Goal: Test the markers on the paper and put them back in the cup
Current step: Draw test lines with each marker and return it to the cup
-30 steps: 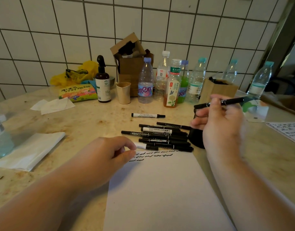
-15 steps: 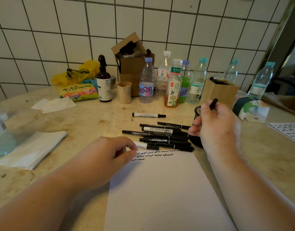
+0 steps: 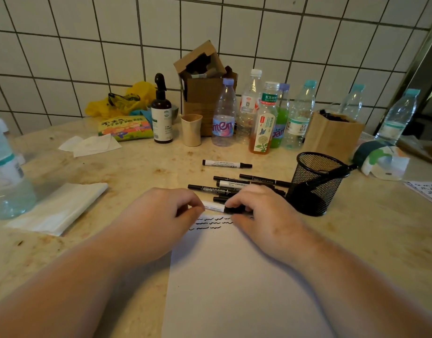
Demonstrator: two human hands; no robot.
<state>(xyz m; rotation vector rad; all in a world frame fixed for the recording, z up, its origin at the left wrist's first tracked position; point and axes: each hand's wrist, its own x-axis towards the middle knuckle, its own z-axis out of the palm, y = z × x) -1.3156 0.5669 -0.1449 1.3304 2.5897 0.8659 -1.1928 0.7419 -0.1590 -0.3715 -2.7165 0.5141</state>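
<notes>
A white sheet of paper (image 3: 234,276) lies on the counter with short black squiggles at its top edge. Just above those marks lies a white-barrelled marker (image 3: 213,206). My left hand (image 3: 161,215) pinches its white end and my right hand (image 3: 266,215) curls over its black cap end. Behind the hands is a pile of several black markers (image 3: 232,184), and one white marker (image 3: 226,164) lies apart further back. To the right stands a black mesh cup (image 3: 315,186) with one black marker (image 3: 334,172) leaning out of it.
Along the tiled wall stand several plastic bottles (image 3: 224,115), a brown spray bottle (image 3: 162,113), a beige cup (image 3: 191,129), a cardboard box (image 3: 205,93) and a paper bag (image 3: 332,135). A folded white cloth (image 3: 61,206) and a water bottle (image 3: 5,172) are at left.
My right hand brought the black marker to the mesh cup, left it there, and came down left onto the white marker. My left hand stayed at the paper's top corner.
</notes>
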